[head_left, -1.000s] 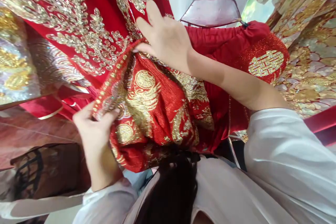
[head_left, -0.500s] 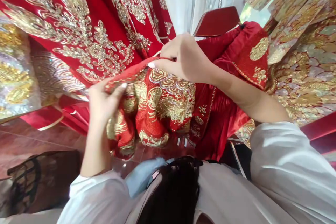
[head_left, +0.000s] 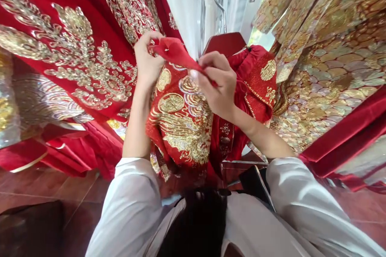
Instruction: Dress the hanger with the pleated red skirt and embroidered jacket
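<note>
A red and gold embroidered garment (head_left: pixel 177 124) is bunched in front of me, with gold roundels and cloud patterns on its red cloth. My left hand (head_left: pixel 147 61) and my right hand (head_left: pixel 218 84) both pinch a plain red cloth edge (head_left: pixel 176 53) at its top. That edge stretches in a short fold between the two hands. My right hand's fingertips lie close to the gold embroidery. The lower part of the garment drops out of sight below the hands, and a red sleeve-like part (head_left: pixel 259 76) shows beyond my right hand.
Red robes with gold embroidery (head_left: pixel 75 52) hang on the left, and gold scale-patterned garments (head_left: pixel 328 76) hang on the right. Metal hooks (head_left: pixel 218 0) and a red seat back (head_left: pixel 224 44) stand ahead. A red-brown tile floor (head_left: pixel 81 196) lies below, with a black object (head_left: pixel 255 182) near my right sleeve.
My left hand has risen and moved closer to my right hand, and the red edge is now pinched into a short fold. The view has shifted, showing more of the hooks and floor.
</note>
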The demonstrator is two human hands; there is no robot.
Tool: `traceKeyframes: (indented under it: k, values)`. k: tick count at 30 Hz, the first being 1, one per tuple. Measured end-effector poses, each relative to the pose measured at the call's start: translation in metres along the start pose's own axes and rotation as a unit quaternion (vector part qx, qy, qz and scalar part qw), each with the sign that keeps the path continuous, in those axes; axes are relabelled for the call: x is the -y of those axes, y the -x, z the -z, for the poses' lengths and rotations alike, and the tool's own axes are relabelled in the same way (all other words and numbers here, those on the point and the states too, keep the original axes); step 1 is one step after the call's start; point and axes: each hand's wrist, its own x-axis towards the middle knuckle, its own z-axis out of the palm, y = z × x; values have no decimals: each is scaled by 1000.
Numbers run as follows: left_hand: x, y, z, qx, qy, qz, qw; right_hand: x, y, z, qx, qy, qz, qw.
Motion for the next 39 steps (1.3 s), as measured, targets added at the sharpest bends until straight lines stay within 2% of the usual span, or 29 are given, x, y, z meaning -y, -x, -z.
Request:
traceKeyframes:
  k: [2,5,6,8,10,11,13,15,16,17,19,21,24,26,29,33,36,39]
  values:
    - [9,-12,10,80,-9,41,996,-3,7,13,34,-62,-57,996]
    - [27,-20,26,202,-22,105,974,-12,5,27,131,-168,-121,969]
    - [33,-21,29,211,-30,118,970,-16,3,28,152,-194,-136,960]
    - [39,-23,31,191,-46,130,972,-25,-3,26,177,-221,-154,947]
    - [39,-26,26,188,-55,138,971,-34,-6,20,188,-211,-159,946]
    - [37,-28,22,208,-55,145,966,-37,-6,17,185,-192,-155,951]
    - [29,-32,14,303,-52,150,940,-42,-5,14,160,-136,-137,968]
    - [17,-35,8,380,-85,119,913,-44,-4,10,121,-66,-107,985]
    - [9,-35,7,380,-123,91,912,-44,-3,7,106,-36,-94,989]
    - [1,-35,7,351,-173,60,918,-44,-2,2,97,-11,-82,992]
    - [-19,-33,9,236,-270,15,933,-42,0,-12,101,17,-63,993]
    - [-40,-30,10,151,-324,-20,934,-39,2,-29,142,35,-54,988]
    - [-69,-26,6,136,-344,-81,926,-29,5,-47,207,85,-75,972]
    - [-79,-26,2,153,-354,-105,917,-22,8,-45,196,113,-96,969]
    - [-74,-31,-1,150,-379,-69,911,-19,5,-27,101,116,-93,984]
    - [-46,-38,0,105,-393,28,913,-37,-11,-10,-15,138,-86,987]
    - [-34,-39,-2,50,-400,23,915,-47,-17,-16,-28,193,-123,973]
    - [-37,-36,-8,53,-399,-3,915,-46,-17,-12,-13,252,-132,959]
